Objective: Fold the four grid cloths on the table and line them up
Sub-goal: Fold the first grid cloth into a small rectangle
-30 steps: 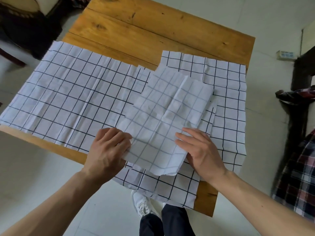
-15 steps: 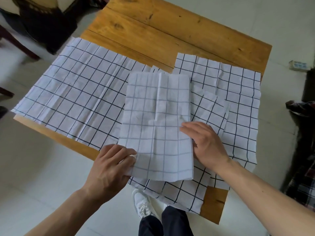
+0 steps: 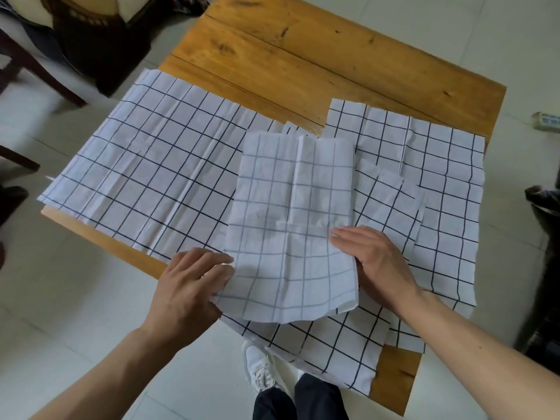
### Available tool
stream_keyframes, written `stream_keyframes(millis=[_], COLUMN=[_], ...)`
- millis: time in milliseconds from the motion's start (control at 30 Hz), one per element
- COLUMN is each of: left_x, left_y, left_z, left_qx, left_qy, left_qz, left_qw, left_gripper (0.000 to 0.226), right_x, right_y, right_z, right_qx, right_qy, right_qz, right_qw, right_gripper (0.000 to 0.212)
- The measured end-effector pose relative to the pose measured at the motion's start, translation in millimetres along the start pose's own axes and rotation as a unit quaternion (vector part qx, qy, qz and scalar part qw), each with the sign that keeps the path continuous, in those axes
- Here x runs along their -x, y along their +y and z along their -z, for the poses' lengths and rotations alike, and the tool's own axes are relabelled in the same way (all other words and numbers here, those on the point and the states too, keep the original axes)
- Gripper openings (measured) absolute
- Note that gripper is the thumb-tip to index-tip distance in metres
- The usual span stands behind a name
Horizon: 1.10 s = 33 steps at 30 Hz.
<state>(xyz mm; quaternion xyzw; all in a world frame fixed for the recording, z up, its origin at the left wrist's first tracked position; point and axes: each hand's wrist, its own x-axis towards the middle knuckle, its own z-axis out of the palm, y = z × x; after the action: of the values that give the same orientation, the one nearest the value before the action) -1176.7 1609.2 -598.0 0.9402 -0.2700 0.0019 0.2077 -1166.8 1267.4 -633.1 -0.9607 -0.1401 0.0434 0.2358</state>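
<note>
Pressing down on a folded cloth (image 3: pixel 291 225), a person works at the near edge of a wooden table (image 3: pixel 318 56) in the head view, the only one given. The left hand (image 3: pixel 189 286) lies at the cloth's lower left edge, fingers straight and close together, their tips on or just under the fabric; which, the view does not show. The right hand (image 3: pixel 374 262) rests at the right edge, fingers flat and slightly spread, tips on the cloth. The folded piece, its grid lines faint, lies on top of other grid cloths. A large flat cloth (image 3: pixel 145 177) covers the table's left half, its left corner at the table edge. Another flat cloth (image 3: pixel 439 183) lies to the right, and a further one (image 3: pixel 327 353) hangs over the near edge below the hands. A white shoe (image 3: pixel 260 371) shows on the tiled floor (image 3: pixel 75 298) beneath. A dark chair (image 3: pixel 45 62) stands at upper left.
</note>
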Motion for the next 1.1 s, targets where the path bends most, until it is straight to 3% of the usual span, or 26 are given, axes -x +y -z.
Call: stream_keyframes(millis=[133,233,300,467,667,833,933,1033,1100], left_x=[-11,-24,-31,-47,-60,-67,-74,-84,-93], left_y=[-19,-28,-30,-31,-39,-47,-51,-47,-38], left_z=[-7,-17,-21,-22,-27,-33,-33,-25,-20], left_qx=[0.038,0.067,0.066,0.022,0.059,0.074,0.089,0.113,0.140], left_qy=[-0.015,0.031,0.054,-0.022,-0.047,-0.023,-0.047,-0.027,-0.010], left_qz=[0.013,0.066,0.088,0.020,0.017,0.019,0.095,0.115,0.128], left_qw=[0.999,0.995,0.992,0.999,0.997,0.997,0.990,0.987,0.982], left_gripper=[0.041,0.046,0.035,0.050,0.035,0.016,0.037,0.027,0.016], right_x=[2,3,2,2,3,-1,-5,-10,-16], right_y=[-1,-3,-3,-2,3,-3,-6,-8,-9], right_z=[1,3,4,3,2,10,17,21,23], right_qx=[-0.019,-0.042,-0.046,-0.038,-0.046,-0.060,-0.091,-0.144,-0.196], right_qy=[-0.009,-0.012,-0.002,0.027,0.005,0.044,0.053,0.069,0.070], right_qz=[-0.020,-0.035,-0.030,-0.030,-0.036,-0.052,-0.082,-0.133,-0.190], right_qw=[1.000,0.998,0.998,0.998,0.998,0.996,0.991,0.978,0.959], right_gripper=[0.058,0.054,0.052,0.048,0.058,0.036,0.032,0.020,0.033])
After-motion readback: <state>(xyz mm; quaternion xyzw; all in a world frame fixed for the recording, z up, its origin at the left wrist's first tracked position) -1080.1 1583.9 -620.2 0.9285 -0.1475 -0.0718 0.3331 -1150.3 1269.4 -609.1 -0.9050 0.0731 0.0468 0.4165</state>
